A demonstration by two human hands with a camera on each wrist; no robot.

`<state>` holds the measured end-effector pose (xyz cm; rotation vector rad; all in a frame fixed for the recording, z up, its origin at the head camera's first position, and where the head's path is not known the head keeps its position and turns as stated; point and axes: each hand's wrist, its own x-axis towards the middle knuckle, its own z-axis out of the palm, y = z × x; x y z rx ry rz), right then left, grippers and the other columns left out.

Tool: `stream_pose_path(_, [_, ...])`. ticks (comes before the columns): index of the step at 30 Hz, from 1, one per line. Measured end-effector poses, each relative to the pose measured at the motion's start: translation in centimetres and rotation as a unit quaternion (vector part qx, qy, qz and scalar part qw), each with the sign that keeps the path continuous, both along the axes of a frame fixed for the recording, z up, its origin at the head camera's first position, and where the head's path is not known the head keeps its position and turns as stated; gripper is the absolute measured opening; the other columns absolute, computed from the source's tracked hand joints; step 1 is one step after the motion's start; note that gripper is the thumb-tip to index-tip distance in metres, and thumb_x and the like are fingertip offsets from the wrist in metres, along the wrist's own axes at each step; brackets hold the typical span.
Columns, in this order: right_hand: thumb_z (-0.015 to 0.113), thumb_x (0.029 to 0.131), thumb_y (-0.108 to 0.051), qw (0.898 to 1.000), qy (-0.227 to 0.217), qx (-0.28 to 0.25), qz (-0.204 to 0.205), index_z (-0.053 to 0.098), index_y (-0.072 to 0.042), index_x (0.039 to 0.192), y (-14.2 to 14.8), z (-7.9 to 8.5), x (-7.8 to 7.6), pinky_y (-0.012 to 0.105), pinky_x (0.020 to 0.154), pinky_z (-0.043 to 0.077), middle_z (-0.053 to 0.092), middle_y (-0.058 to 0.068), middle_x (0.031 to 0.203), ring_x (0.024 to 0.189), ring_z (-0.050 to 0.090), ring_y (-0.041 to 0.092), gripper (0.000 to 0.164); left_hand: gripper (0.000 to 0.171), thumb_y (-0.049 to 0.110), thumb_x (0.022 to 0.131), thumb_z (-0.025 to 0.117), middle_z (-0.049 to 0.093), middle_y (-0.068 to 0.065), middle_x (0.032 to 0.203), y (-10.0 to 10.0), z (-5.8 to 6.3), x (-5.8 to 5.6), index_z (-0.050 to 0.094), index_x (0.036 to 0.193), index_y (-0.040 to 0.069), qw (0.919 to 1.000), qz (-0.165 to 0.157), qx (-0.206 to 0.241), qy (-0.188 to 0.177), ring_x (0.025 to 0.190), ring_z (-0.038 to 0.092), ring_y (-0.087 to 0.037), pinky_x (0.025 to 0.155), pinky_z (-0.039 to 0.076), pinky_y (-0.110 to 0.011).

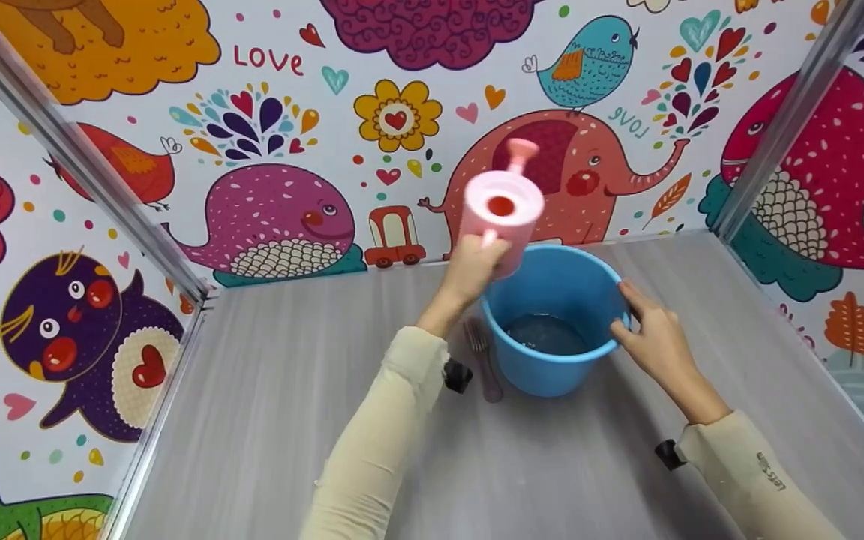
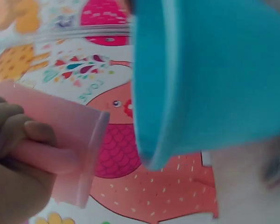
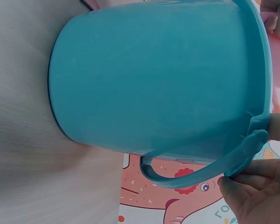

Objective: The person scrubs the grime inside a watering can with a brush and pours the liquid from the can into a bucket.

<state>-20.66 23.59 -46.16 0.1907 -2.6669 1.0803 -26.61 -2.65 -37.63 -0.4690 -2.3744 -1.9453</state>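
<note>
My left hand [image 1: 468,271] grips the handle of a pink watering can [image 1: 516,238], its fingers curled round it in the left wrist view. The can is raised beside the left rim of a blue bucket [image 1: 552,379], its round top opening facing the head camera and its spout pointing away. The bucket stands on the table with a little water [image 1: 547,335] at the bottom. On the right side, my right hand [image 1: 655,337] pinches the bucket's rim, thumb and fingers close by the hinge of its blue carrying handle [image 3: 203,172].
A small hand fork [image 1: 486,367] lies on the grey table [image 1: 282,405] just left of the bucket. Walls printed with cartoon animals [image 1: 274,210] rise behind and at both sides, with metal corner posts [image 1: 102,161]. Dark wrist cameras [image 1: 457,375] sit at both cuffs.
</note>
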Motion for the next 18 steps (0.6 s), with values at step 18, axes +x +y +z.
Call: stream_pose_path(18, [0.056,0.089,-0.002,1.000,-0.004,0.001,0.009,0.039,0.010,0.145,0.1,-0.1,0.0,0.058,0.095,0.044,0.039,0.028,0.151,0.129,0.049,0.051,0.060,0.042,0.015,0.095,0.049,0.035,0.010,0.046,-11.6,-7.1,2.6,0.039,0.054,0.017,0.9779,0.142,0.127,-0.087,0.040,0.031,-0.004,0.043,0.028,-0.019])
